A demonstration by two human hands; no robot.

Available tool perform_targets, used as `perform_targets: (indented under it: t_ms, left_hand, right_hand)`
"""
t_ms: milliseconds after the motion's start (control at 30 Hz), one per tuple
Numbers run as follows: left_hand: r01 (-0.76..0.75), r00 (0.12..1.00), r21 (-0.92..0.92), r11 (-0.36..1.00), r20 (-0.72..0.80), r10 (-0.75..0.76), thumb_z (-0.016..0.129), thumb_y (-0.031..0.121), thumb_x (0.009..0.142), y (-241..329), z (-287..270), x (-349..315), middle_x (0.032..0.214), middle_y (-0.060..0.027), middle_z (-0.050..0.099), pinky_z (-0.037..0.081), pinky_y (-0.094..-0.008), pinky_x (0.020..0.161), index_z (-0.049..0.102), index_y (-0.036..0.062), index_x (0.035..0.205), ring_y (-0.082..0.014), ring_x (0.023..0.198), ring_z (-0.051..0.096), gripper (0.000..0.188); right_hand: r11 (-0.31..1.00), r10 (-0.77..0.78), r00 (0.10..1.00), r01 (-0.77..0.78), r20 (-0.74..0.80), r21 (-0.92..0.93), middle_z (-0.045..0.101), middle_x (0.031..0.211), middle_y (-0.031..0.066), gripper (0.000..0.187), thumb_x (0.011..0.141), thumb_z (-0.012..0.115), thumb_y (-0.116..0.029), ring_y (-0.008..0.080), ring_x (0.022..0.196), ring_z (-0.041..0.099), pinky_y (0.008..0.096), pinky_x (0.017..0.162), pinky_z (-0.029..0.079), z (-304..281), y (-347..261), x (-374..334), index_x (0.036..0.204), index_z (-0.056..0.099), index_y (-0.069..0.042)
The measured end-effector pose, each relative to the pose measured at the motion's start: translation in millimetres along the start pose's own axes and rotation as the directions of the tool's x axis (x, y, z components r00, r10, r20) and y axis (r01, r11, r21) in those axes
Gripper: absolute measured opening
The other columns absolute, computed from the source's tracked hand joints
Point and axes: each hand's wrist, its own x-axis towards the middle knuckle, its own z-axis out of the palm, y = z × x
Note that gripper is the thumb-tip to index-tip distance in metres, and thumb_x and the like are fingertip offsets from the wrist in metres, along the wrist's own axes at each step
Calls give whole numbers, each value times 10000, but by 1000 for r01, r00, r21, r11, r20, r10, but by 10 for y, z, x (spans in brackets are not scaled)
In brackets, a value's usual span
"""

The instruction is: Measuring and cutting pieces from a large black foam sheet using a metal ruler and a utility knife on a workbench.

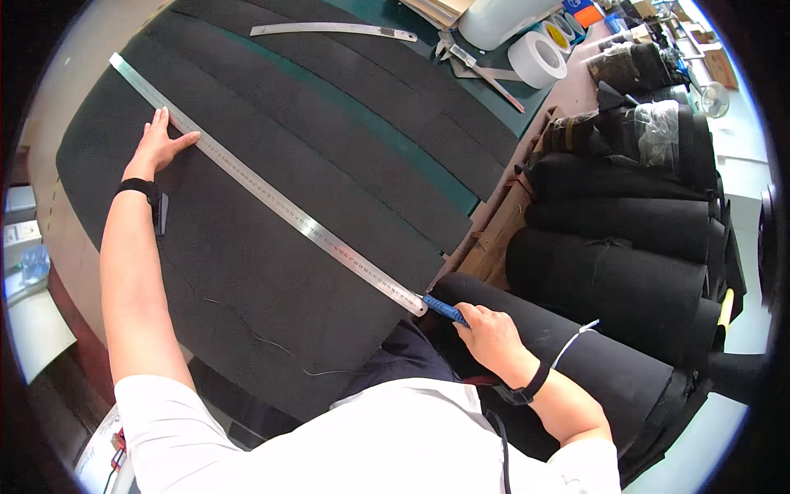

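Observation:
A long steel ruler [271,196] lies diagonally across a black sheet [247,272] of fabric or foam. Fingers spread, my left hand [156,142] presses on the ruler near its far left end. My right hand [491,333] is closed around a blue utility knife [444,309], whose tip is at the ruler's near right end, by the sheet's edge. Whether the blade touches the sheet is too small to tell. Beyond the ruler lie several cut black strips [387,115], with the green table surface [395,151] showing in gaps between them.
A shorter steel ruler [329,28] lies on the far strips. Calipers [477,70] and white tape rolls [537,60] sit at the far right corner. Large black rolls [609,267] are stacked to the right, beside a wooden pallet [494,235]. A loose thread [276,344] crosses the near sheet.

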Motion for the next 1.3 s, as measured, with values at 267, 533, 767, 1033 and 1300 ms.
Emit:
perform_targets:
  t_ms: [267, 533, 767, 1033, 1300]
  left_hand:
    - [-22, 1000, 14, 1000, -11, 23, 821, 566, 835, 37, -30, 20, 1738, -165, 180, 179, -447, 1309, 195, 46, 1663, -346, 1613, 116, 1161]
    - [7, 999, 17, 1000, 36, -8, 840, 543, 822, 62, -33, -73, 1732, -199, 171, 175, -439, 1309, 195, 7, 1653, -371, 1609, 119, 1180]
    - [13, 1000, -77, 997, 16, -12, 864, 494, 815, 159, -129, -177, 1731, -203, 167, 161, -433, 1312, 184, 1, 1652, -378, 1609, 109, 1186]
    - [82, 996, -85, 993, 50, -77, 854, 617, 755, 200, -209, -279, 1759, -133, 95, 136, -566, 1292, 138, 80, 1678, -349, 1621, 58, 1286]
    - [111, 994, -235, 966, 8, -112, 635, 721, 886, 53, 114, -270, 1775, -71, 33, 4, -652, 1264, 71, 171, 1697, -255, 1635, 14, 1131]
  right_hand:
    - [968, 214, 922, -155, 323, -199, 726, 841, 166, 177, 899, 731, -194, 379, 776, 731, 455, 714, 586, 83, 728, -467, 948, 701, -27]
    - [703, 116, 940, 150, -320, 695, 649, 755, 17, 180, 875, 802, -131, 150, 724, 590, 314, 688, 486, 797, 263, 390, 944, 691, -6]
    - [553, 325, 943, -130, -69, 823, 613, 790, -41, 197, 899, 808, -161, 89, 760, 553, 279, 687, 476, 743, 297, 721, 914, 688, -5]
    - [582, 202, 979, -136, 20, 801, 655, 767, -25, 197, 865, 797, -160, 87, 711, 571, 289, 649, 481, 738, 284, 532, 881, 702, 11]
    - [360, 159, 954, -297, 256, 884, 702, 794, 15, 192, 889, 801, -157, 87, 721, 602, 273, 685, 490, 757, -116, 254, 915, 728, 19]
